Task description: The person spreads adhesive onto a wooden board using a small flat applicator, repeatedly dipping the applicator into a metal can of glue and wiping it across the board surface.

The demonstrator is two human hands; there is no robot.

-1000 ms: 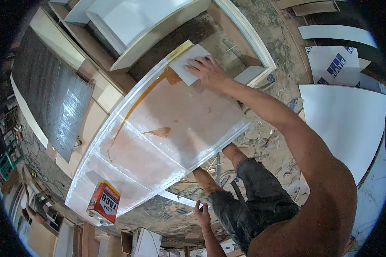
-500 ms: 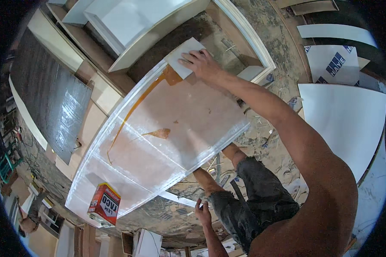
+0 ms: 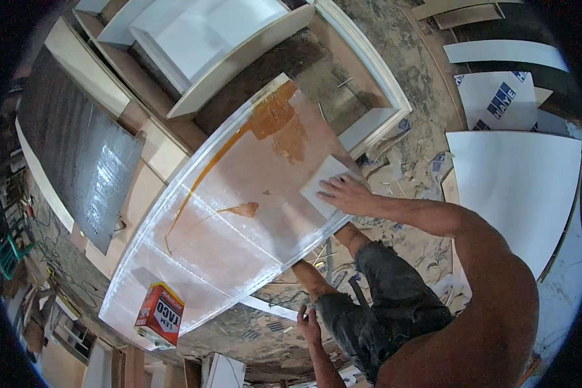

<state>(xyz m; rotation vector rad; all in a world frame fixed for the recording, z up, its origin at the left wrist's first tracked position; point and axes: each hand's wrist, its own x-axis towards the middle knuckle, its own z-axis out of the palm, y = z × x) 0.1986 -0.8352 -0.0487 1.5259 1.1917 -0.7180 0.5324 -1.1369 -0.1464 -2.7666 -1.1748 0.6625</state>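
Note:
My right hand [image 3: 346,195] holds a flat white square sheet [image 3: 320,187] against the pinkish panel [image 3: 207,226], close to its near right edge. Its fingers lie over the top of the sheet. Glossy amber glue [image 3: 273,115] is smeared at the panel's far end, with a thinner streak running along the left side. A smaller amber patch [image 3: 246,209] marks the middle. My left hand [image 3: 309,326] hangs below the panel's near edge, touching nothing I can see, its fingers loosely apart. At the panel's lower left stands a red and yellow rectangular tin [image 3: 160,315].
An open cabinet frame [image 3: 368,64] stands beyond the panel. A dark glossy board [image 3: 84,149] lies to the left. White curved panels [image 3: 514,194] rest at the right. Scraps litter the floor [image 3: 388,223], where my legs [image 3: 394,291] are.
My right hand has drawn the white sheet from the far end toward me, to the panel's near right edge. The amber smear at the far end is now wider. My left hand stays low.

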